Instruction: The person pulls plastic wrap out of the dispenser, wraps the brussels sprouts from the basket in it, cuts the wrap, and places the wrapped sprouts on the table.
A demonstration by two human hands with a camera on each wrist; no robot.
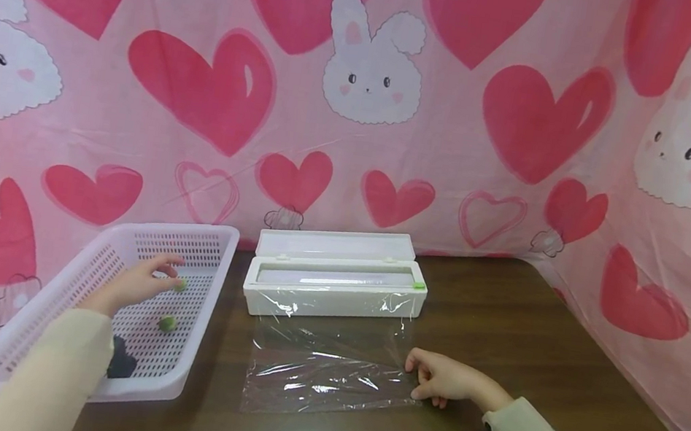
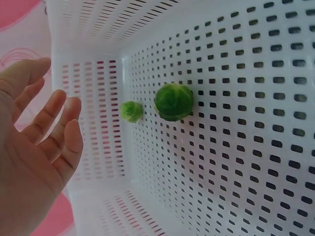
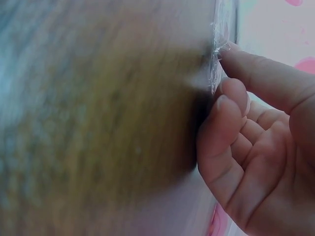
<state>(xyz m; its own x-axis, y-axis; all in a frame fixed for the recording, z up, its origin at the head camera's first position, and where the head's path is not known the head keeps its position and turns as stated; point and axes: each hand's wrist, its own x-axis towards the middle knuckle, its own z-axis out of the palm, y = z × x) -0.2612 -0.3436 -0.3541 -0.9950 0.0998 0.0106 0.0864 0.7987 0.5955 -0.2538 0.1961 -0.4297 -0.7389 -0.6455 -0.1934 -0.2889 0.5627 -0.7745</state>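
Observation:
My left hand [image 1: 140, 282] hovers inside the white basket [image 1: 209, 307], its fingers bent loosely and nothing between them. Close to its fingertips is a Brussels sprout [image 1: 180, 284]; nearer me lies a second Brussels sprout [image 1: 167, 324]. In the left wrist view the hand [image 2: 42, 142] is apart from the small sprout [image 2: 131, 111] and the larger sprout [image 2: 173, 102]. My right hand [image 1: 445, 378] rests at the right edge of a clear plastic wrap sheet [image 1: 328, 382]. Its index finger and thumb touch the film, with a gap between them.
Behind the sheet stands a white wrap dispenser [image 1: 333, 302], lid raised, with a green slider [image 1: 419, 285] at its right end. The film runs from it onto the dark wooden table [image 1: 561, 378]. A patterned pink cloth [image 1: 439, 162] hangs behind and at the right.

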